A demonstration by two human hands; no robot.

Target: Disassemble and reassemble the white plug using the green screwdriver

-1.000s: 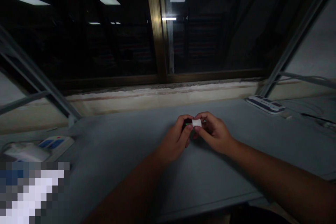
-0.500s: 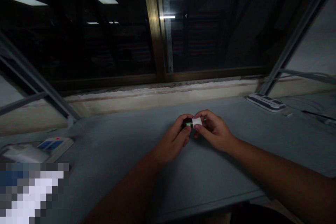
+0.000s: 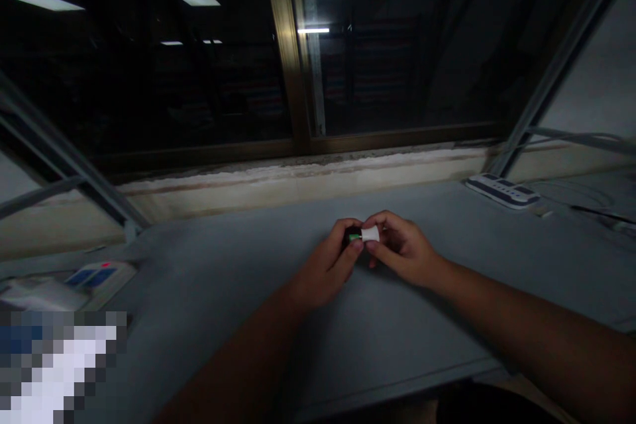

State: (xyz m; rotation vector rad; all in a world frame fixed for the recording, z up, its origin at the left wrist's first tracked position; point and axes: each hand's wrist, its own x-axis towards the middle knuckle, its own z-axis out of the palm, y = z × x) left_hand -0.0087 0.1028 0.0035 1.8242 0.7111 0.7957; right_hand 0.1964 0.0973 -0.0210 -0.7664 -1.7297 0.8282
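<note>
Both of my hands meet over the middle of a grey table, a little above its surface. Between them is a small cylinder with a white end, a green band and a dark end. My left hand pinches the dark and green end with thumb and fingertips. My right hand pinches the white end. The dim light hides finer detail of the cylinder.
A white power strip with cables lies at the table's far right. Another power strip with blue buttons and a red light sits at the left edge, next to a pale object. A window sill and dark window run behind.
The hands have stayed together on the cylinder, fingers shifting slightly. The green band shows more plainly now. The view has tilted a little.
</note>
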